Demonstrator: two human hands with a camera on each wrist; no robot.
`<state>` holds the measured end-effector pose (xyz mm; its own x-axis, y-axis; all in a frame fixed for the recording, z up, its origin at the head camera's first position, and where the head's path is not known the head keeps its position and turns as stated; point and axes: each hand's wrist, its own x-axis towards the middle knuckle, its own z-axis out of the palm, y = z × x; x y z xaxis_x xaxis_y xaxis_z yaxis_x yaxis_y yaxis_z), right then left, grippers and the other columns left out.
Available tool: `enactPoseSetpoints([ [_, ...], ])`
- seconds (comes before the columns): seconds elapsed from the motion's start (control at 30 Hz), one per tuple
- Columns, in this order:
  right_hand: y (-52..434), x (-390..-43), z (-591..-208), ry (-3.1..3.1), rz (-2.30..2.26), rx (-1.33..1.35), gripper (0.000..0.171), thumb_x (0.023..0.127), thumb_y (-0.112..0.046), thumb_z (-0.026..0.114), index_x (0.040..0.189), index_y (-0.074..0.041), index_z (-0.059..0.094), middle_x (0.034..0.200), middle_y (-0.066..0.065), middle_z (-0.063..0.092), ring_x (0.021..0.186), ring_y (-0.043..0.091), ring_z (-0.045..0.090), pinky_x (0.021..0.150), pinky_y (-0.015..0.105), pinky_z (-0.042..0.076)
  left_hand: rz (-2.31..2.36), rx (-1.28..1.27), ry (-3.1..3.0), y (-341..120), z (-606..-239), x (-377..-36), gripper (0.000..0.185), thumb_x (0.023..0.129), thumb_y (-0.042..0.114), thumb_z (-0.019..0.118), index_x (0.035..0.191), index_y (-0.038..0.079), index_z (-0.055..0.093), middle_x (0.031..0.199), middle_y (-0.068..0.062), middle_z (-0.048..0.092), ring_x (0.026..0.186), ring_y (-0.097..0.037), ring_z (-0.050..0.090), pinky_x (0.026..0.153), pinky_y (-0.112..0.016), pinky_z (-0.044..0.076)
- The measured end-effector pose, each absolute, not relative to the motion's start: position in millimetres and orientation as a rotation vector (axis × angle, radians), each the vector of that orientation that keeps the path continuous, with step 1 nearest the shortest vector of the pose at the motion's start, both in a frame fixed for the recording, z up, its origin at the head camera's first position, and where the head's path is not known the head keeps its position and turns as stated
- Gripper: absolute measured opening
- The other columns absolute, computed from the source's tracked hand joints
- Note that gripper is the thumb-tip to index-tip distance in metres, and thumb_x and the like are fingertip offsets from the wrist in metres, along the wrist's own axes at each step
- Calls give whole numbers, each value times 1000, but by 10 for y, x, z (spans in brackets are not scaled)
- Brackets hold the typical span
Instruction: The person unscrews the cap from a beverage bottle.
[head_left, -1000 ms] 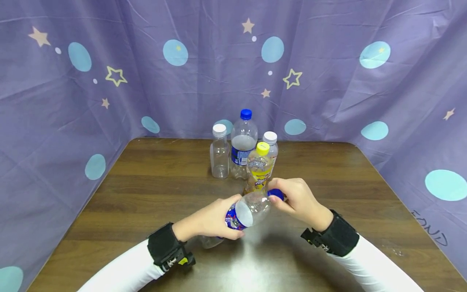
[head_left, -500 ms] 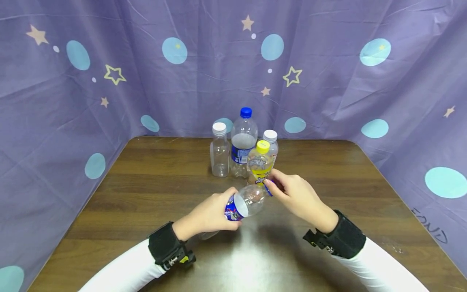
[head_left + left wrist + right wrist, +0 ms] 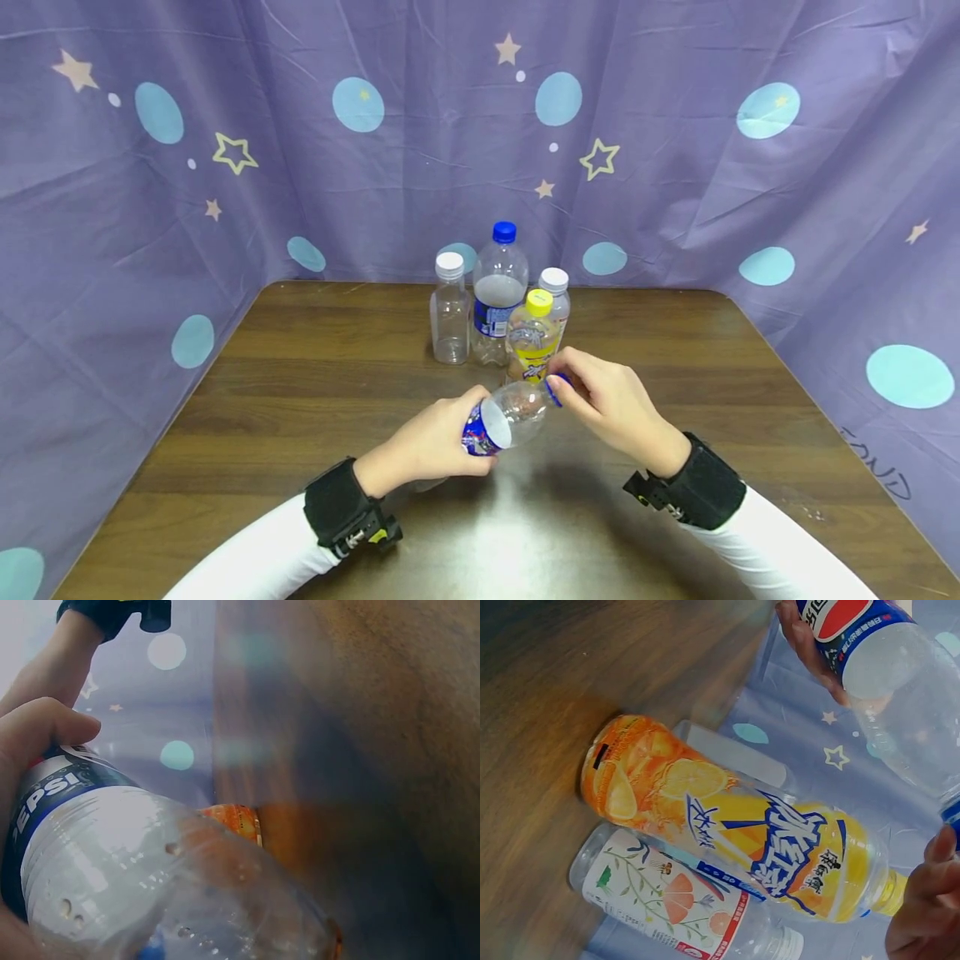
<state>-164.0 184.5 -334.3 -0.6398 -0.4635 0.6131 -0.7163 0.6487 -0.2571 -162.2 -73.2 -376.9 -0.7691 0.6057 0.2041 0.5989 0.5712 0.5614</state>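
Observation:
My left hand (image 3: 431, 442) grips a clear plastic Pepsi bottle (image 3: 522, 410) round its blue label. The bottle is tilted, its neck pointing right and upward in the head view. At the neck, thumb and fingers of my right hand (image 3: 618, 410) pinch the blue cap (image 3: 557, 388). The right wrist view shows this blue cap (image 3: 951, 813) at the bottle's mouth, beside the fingertips. From the left wrist view, the Pepsi bottle (image 3: 142, 862) fills the lower left. An iced tea bottle (image 3: 532, 343) with a yellow cap stands just behind the held bottle's neck.
Behind stand a clear bottle (image 3: 450, 321) with a white cap, a larger blue-capped bottle (image 3: 500, 292) and another white-capped bottle (image 3: 556, 292), partly hidden by the iced tea. All are on the wooden table (image 3: 315, 350). A purple curtain (image 3: 420, 192) hangs past its back edge.
Both hands have shifted slightly away from the body with the Pepsi bottle, the cap end moving a little left. The right fingers have changed their hold on the blue cap.

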Motion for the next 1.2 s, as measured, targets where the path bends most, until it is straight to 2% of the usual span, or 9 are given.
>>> enactPoseSetpoints([
  [0.2,1816,-1652,-3333,-2435,670,761,11,89,-26,66,90,-20,56,61,-15,45,54,-1,41,48,20,34,959,1048,2811,-735,-3743,-1605,59,65,32,82,113,19,50,88,8,65,75,-7,62,65,-21,51],
  [0.4,1823,-1668,-3345,-2477,668,772,13,91,-28,65,84,-22,55,59,-15,42,52,0,38,47,20,31,964,1036,2808,-750,-3746,-1598,59,65,30,82,113,19,50,88,8,65,74,-7,62,65,-22,51],
  [0.53,1838,-1686,-3327,-2498,709,901,9,91,-24,65,92,-21,57,64,-15,44,55,-1,40,48,19,34,981,1038,2803,-772,-3761,-1618,59,65,28,83,114,18,50,88,7,65,74,-8,62,65,-22,51],
  [0.67,1875,-1695,-3312,-2479,730,1031,17,89,-19,68,102,-20,57,71,-14,46,58,-1,43,50,18,37,1005,1030,2783,-790,-3777,-1640,60,66,27,84,114,18,50,89,7,64,76,-8,62,66,-22,51],
  [0.83,1895,-1703,-3332,-2417,716,1071,20,89,-21,68,106,-21,57,76,-14,47,59,2,45,51,15,36,1020,1023,2768,-793,-3775,-1650,59,66,27,84,114,18,50,89,7,64,76,-8,62,66,-22,51],
  [1.03,1846,-1692,-3317,-2406,741,941,15,89,-25,69,101,-21,60,74,-14,50,61,2,45,51,18,37,1017,1030,2771,-774,-3749,-1643,59,66,29,83,114,18,50,88,7,64,74,-7,62,65,-21,51],
  [1.2,1816,-1693,-3268,-2531,762,756,16,88,-33,69,95,-23,59,64,-15,49,56,1,44,48,21,36,1021,1019,2780,-771,-3747,-1644,58,67,29,82,113,18,50,87,8,64,73,-6,62,64,-21,51],
])
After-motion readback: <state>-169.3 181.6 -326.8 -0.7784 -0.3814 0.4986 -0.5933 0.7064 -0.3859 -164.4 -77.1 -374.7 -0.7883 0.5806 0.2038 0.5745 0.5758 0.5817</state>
